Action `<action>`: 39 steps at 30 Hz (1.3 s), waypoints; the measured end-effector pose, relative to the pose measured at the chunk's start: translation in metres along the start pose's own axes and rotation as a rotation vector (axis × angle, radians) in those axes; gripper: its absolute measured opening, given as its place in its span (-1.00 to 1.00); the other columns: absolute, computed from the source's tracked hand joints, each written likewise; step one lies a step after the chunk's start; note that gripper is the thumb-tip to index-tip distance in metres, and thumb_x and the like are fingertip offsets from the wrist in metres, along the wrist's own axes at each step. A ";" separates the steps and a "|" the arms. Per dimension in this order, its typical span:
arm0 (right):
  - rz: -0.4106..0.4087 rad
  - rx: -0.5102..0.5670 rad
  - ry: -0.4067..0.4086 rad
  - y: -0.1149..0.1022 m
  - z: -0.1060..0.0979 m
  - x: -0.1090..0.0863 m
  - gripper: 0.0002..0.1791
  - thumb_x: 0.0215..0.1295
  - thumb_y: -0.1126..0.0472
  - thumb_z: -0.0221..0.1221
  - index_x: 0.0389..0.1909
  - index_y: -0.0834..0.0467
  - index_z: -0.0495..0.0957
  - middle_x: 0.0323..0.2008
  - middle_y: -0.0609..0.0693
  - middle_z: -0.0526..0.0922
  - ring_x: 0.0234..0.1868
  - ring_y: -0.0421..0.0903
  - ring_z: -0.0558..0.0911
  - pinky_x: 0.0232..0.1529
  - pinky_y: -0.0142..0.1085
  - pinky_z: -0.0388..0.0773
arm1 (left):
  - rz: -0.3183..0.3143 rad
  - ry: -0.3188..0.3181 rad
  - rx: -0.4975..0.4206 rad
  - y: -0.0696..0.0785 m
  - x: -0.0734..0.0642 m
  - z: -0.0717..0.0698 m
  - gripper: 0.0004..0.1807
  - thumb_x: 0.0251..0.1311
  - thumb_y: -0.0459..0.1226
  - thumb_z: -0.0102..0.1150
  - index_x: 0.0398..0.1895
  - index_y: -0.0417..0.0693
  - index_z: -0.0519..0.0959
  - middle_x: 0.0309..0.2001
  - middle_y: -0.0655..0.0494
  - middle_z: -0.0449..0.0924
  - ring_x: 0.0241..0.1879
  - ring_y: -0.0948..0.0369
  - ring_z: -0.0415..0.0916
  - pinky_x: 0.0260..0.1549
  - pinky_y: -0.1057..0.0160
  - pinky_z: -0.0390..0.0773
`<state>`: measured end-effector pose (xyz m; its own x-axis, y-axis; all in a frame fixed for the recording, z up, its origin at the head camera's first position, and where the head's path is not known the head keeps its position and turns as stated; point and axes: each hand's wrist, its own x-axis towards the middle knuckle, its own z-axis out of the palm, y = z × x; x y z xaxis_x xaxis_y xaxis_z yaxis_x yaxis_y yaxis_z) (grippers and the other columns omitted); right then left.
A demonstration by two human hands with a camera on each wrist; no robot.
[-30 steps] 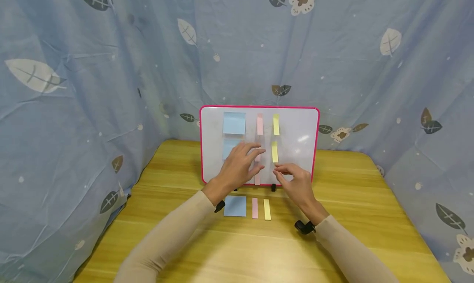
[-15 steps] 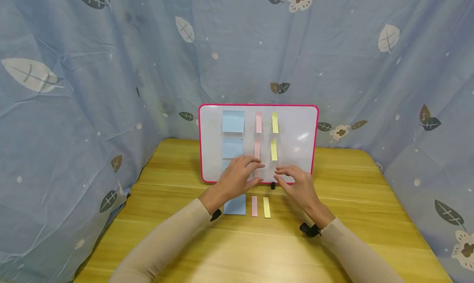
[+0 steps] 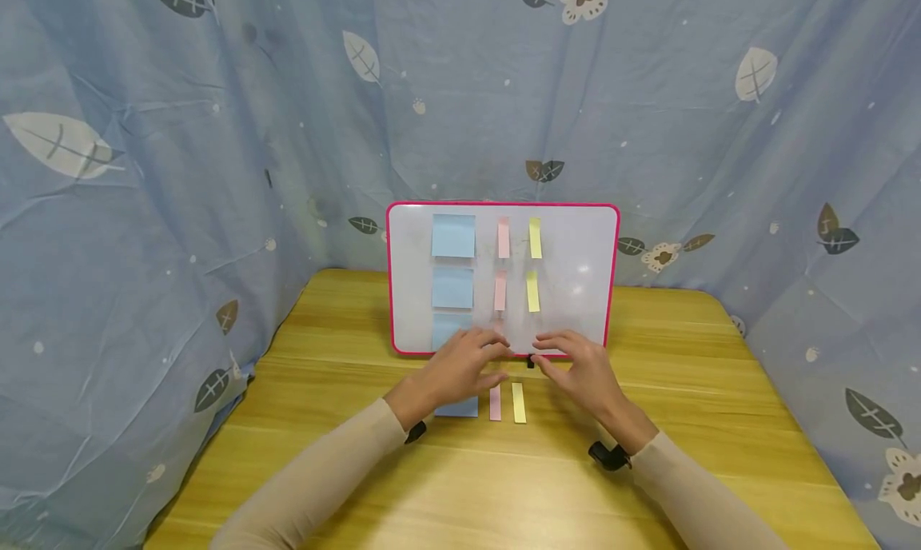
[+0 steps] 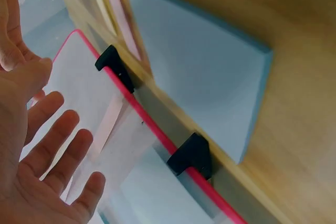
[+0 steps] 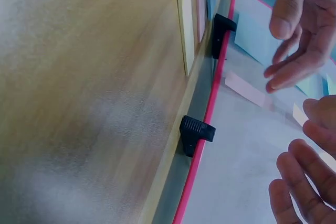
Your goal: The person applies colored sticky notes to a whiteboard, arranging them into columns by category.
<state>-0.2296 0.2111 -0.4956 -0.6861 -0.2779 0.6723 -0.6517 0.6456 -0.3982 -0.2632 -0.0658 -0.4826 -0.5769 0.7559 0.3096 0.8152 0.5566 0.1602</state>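
A whiteboard (image 3: 576,286) with a red-pink frame stands upright on the table, bearing sticky notes in columns. There are three blue notes (image 3: 452,288), three pink strips (image 3: 504,238) and two yellow strips (image 3: 532,292). My left hand (image 3: 460,368) hovers at the board's lower edge, fingers loosely bent and holding nothing, partly hiding the lowest notes. Opposite it, my right hand (image 3: 584,374) holds nothing either, its thumb and fingers apart in the right wrist view. On the table before the board lie a blue sticky-note pad (image 4: 205,66), a pink strip pad (image 3: 495,404) and a yellow strip pad (image 3: 519,404).
Two black feet (image 5: 194,135) grip the board's bottom edge and hold it up. Blue patterned curtains (image 3: 460,118) surround the wooden table (image 3: 460,486) at the back and sides. Each wrist wears a black camera (image 3: 610,456).
Both hands have come down from the board toward its bottom edge. The right fingertips, close together one second ago, are now spread. The lowest blue note has come into view.
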 end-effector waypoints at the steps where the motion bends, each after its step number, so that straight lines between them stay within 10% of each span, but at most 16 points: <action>1: 0.002 0.002 -0.008 0.000 0.000 -0.001 -0.74 0.28 0.35 0.69 -0.04 0.21 0.93 0.02 0.10 0.96 0.08 0.15 0.93 0.08 0.13 0.89 | -0.002 -0.014 -0.005 0.001 -0.001 0.001 -0.60 0.61 -0.02 0.52 0.35 0.05 0.80 0.35 0.12 0.79 0.39 0.01 0.71 0.44 -0.14 0.71; 13: 0.035 0.007 -0.139 -0.002 0.000 -0.009 -0.70 0.33 0.27 0.68 0.04 0.19 0.92 0.12 0.07 0.93 0.17 0.14 0.89 0.18 0.13 0.87 | 0.008 -0.172 0.030 0.006 -0.008 0.010 -0.67 0.69 0.02 0.39 0.34 0.19 0.82 0.38 0.21 0.79 0.44 0.08 0.69 0.39 -0.08 0.73; 39: 0.073 -0.022 -0.490 -0.005 0.006 -0.021 -0.65 0.44 0.10 0.64 0.16 0.10 0.92 0.31 0.07 0.87 0.32 0.13 0.83 0.39 0.15 0.78 | 0.013 -0.303 0.032 0.013 -0.014 0.018 -0.56 0.67 0.13 0.39 0.43 0.23 0.80 0.43 0.26 0.78 0.51 0.14 0.65 0.43 -0.04 0.68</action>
<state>-0.2135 0.2097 -0.5115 -0.8048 -0.5293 0.2685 -0.5925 0.6896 -0.4164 -0.2450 -0.0631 -0.5017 -0.5597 0.8285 0.0172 0.8231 0.5534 0.1273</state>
